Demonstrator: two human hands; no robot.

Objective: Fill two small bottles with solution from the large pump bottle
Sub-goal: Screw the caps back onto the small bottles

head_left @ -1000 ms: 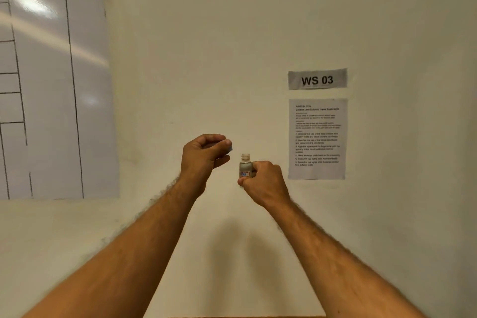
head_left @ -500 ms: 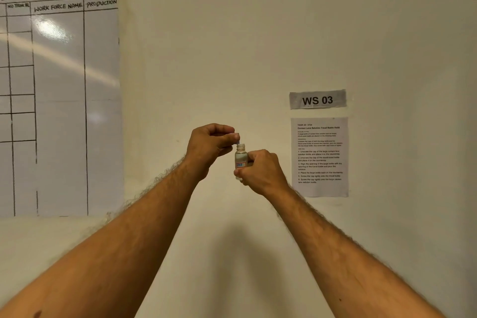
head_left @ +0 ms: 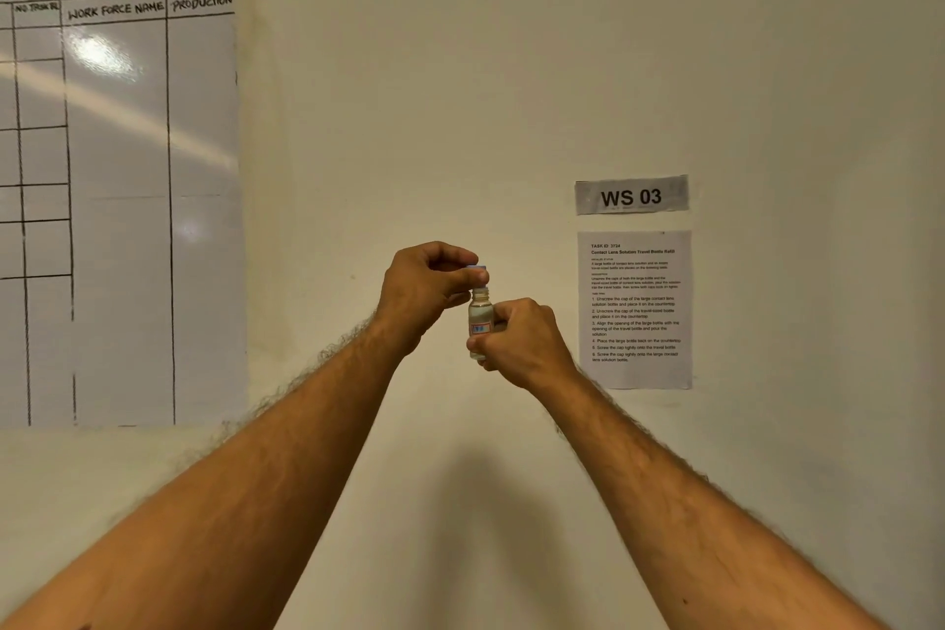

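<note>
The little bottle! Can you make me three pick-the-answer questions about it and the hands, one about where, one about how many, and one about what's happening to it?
1. Where is the small bottle?
A. Lying on a table
B. Held up in front of the wall
C. Standing on a shelf

2. How many printed papers hang on the wall to the right of the hands?
A. Two
B. Five
C. None

3. What is at the bottle's top?
A. A pump nozzle
B. Nothing near it
C. A cap pinched by fingertips

Answers:
1. B, since the right hand grips the bottle in the air before the wall.
2. A, the WS 03 sign and the instruction sheet below it.
3. C, because the left hand pinches the cap right above the bottle's neck.
</note>
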